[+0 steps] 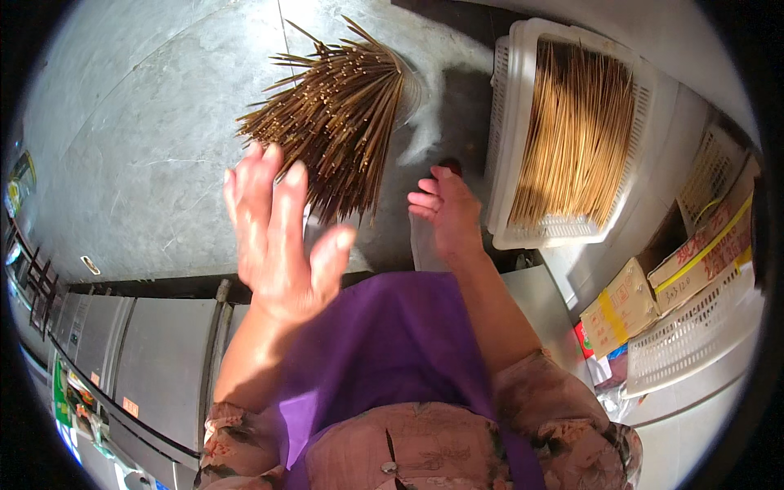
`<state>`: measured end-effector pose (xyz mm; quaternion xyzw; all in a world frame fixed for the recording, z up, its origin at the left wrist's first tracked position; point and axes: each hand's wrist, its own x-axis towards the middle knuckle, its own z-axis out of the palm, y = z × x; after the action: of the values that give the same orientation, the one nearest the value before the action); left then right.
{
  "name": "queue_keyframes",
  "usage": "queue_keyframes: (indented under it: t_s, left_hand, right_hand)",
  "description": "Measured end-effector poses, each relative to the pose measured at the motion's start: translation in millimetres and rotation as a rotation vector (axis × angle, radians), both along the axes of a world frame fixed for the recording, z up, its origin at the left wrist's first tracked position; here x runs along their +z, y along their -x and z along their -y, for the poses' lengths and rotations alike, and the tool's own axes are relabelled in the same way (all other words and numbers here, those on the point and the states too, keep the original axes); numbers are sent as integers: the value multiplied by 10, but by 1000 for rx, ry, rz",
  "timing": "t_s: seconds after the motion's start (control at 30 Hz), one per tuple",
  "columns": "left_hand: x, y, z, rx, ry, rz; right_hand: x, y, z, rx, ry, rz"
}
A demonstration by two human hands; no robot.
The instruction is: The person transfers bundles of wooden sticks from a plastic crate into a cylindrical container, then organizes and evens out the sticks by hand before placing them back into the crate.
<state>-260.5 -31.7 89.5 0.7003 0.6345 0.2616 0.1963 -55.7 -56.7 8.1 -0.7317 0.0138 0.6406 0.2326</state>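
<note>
A thick bundle of thin dark-brown sticks (343,116), probably skewers, fans out over the grey worktop (153,177). Its gathered end sits in what looks like a clear round container (413,92). My left hand (275,239) is spread at the near left side of the fan, with its fingertips close to the stick ends. Whether they touch is unclear. To the right of the bundle, my right hand (450,211) has curled fingers with the thumb near the index finger. A small dark round thing (452,164) shows just past that thumb; I cannot tell if it is held.
A white plastic basket (502,153) holding many lighter sticks (572,135) stands to the right. Cardboard boxes (618,309) and another white basket (686,343) lie lower right. Metal cabinet doors (165,361) are below the worktop's left edge, beside my purple apron (392,343).
</note>
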Motion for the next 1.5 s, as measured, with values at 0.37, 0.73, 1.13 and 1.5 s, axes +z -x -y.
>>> queue_keyframes:
  t_s: [0.37, 0.73, 1.13, 1.5]
  left_hand:
    - [323, -350, 229, -209, 110, 161]
    - [-536, -1103, 1068, -353, 973, 274]
    - [-615, -1277, 975, -266, 1011, 311]
    - [-640, -1238, 927, -290, 1064, 285]
  right_hand:
    - [106, -1265, -157, 764, -269, 759]
    - [-447, -2420, -704, 1002, 92, 1028]
    - [-693, -2161, -603, 1146, 303, 1098]
    - [-677, -2135, -580, 1065, 238, 1178]
